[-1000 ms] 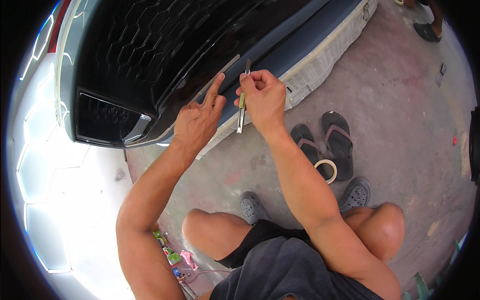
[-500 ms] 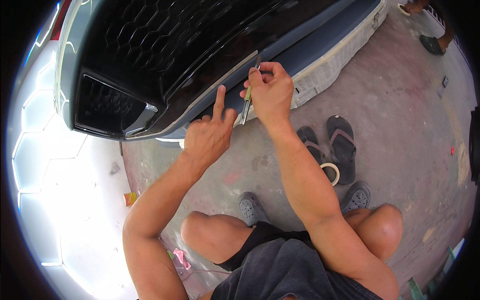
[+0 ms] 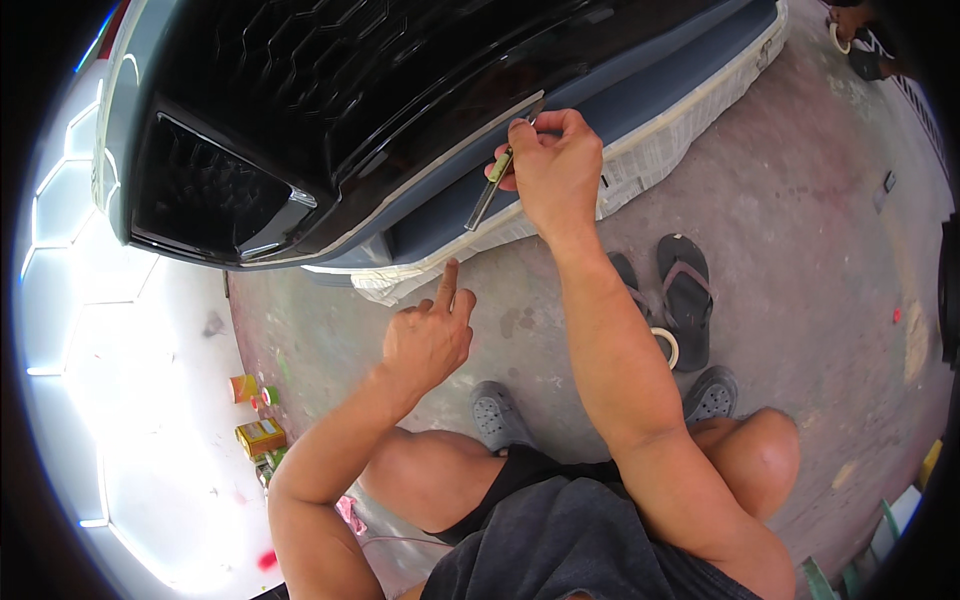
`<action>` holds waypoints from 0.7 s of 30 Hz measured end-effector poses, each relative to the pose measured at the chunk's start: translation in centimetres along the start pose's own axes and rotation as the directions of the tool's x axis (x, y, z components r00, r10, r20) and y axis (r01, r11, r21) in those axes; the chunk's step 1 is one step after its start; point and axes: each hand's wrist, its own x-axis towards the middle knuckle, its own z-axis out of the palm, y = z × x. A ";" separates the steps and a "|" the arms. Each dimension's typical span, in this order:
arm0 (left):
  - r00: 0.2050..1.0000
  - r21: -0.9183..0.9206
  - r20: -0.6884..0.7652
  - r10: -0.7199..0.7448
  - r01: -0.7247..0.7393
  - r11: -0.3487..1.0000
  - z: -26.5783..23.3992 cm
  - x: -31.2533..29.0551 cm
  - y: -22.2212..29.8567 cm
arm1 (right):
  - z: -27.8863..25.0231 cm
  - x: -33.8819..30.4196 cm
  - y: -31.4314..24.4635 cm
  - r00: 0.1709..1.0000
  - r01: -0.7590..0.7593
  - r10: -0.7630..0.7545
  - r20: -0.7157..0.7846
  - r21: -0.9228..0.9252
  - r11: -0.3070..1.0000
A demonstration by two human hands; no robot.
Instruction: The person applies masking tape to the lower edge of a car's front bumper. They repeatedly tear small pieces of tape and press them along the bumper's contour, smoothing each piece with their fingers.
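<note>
My right hand (image 3: 560,170) grips a utility knife (image 3: 487,195) with a slim metal body and a yellow-green part. Its tip points up at the lower edge of a glossy black car bumper (image 3: 400,150), near the end of a pale tape strip (image 3: 470,133). I cannot tell whether the tip touches. My left hand (image 3: 430,340) is empty in the air below the bumper, its index finger stretched out and the other fingers partly curled. Masking paper (image 3: 640,165) with printed sheets and tape covers the lower lip, beside a grey-blue recessed strip (image 3: 590,120).
Dark flip-flops (image 3: 686,300) and a tape roll (image 3: 667,350) lie on the concrete floor right of my forearm. Small boxes and cans (image 3: 260,437) stand at the left by a bright wall. At the far upper right, another person's hand (image 3: 850,18) is near a tape roll (image 3: 839,38).
My left hand has drawn down and away from the bumper edge. My right hand, still gripping the knife, has shifted slightly right and up along the edge. The other person has moved.
</note>
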 end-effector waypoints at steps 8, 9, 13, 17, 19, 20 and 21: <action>0.993 -0.264 0.097 -0.067 0.090 0.960 4.2 -2.7 0.5 | 1.5 -0.7 0.7 1.000 -0.027 0.027 0.012 -0.030 0.999; 0.993 -0.283 0.101 -0.067 0.093 0.955 4.4 -2.7 0.5 | 1.7 -0.9 0.9 1.000 -0.026 0.026 0.013 -0.016 1.000; 0.994 -0.350 0.084 -0.072 0.098 0.932 4.7 -2.8 0.0 | 2.8 -1.8 1.6 0.998 -0.047 0.047 0.033 0.008 0.999; 0.992 -0.365 0.104 -0.069 0.103 0.925 4.9 -2.9 -0.2 | 4.0 -2.8 2.2 0.998 -0.061 0.060 0.036 0.027 0.998; 0.992 -0.372 0.108 -0.070 0.106 0.922 4.9 -3.1 -0.2 | 4.4 -3.0 2.3 0.998 -0.059 0.059 0.034 0.027 0.998; 0.991 -0.378 0.114 -0.068 0.106 0.920 4.9 -3.2 -0.2 | 4.5 -3.0 2.3 0.998 -0.055 0.054 0.032 0.022 0.998; 0.991 -0.384 0.121 -0.065 0.107 0.917 5.0 -3.2 -0.1 | 4.6 -3.0 2.4 0.998 -0.050 0.050 0.029 0.017 0.999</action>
